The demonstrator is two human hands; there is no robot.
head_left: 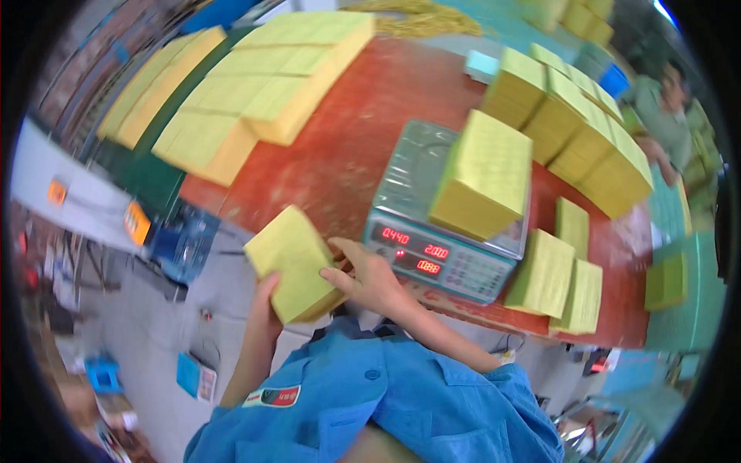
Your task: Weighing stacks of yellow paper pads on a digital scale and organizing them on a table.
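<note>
A thick stack of yellow paper (292, 261) is held in front of my body, off the near edge of the red table. My left hand (266, 302) grips its lower left side, thumb on the upper face. My right hand (364, 272) holds the right side, thumb on top and fingers partly hidden behind the stack. Just right of my hands stands a digital scale (413, 166) with a steel pan and lit red digits. On its pan rests a taller block of yellow paper (482, 174), toward the pan's right side.
Rows of yellow paper blocks (285, 69) cover the table's far left. More blocks (571, 123) line its right side, and smaller stacks (543, 274) sit beside the scale. A blue motor-like machine (179, 247) stands left of the red table (347, 116). Another person (664, 116) is at the far right.
</note>
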